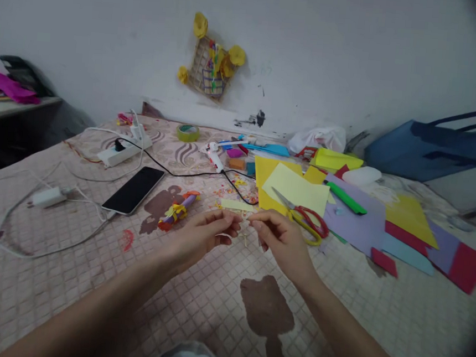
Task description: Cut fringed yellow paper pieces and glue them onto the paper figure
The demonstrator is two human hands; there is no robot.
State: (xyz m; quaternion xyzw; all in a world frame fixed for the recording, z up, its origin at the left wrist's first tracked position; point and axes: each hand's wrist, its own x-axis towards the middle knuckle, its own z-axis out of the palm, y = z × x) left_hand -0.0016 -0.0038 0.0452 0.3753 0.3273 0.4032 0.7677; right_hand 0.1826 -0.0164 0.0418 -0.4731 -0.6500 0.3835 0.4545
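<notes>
Close together over the tiled-pattern cloth are my left hand [211, 229] and my right hand [282, 239], each with thumb and fingertips pinched. Between the fingertips is a tiny pale bit, too small to name. A pale yellow paper strip [238, 205] lies just behind the fingers, among small paper scraps [224, 191]. Scissors [307, 218] with red and yellow handles rest on yellow paper [263, 175] beside my right hand. To the left of my left hand is a purple paper roll [186, 200] with yellow and orange paper pieces on it.
A white glue gun [214, 155] with a black cord lies behind my hands. On the left are a phone [133, 190], a charger [48, 197] and a power strip [126, 149]. Green tape [187, 133] sits further back. Coloured papers and a green cutter [347, 198] cover the right.
</notes>
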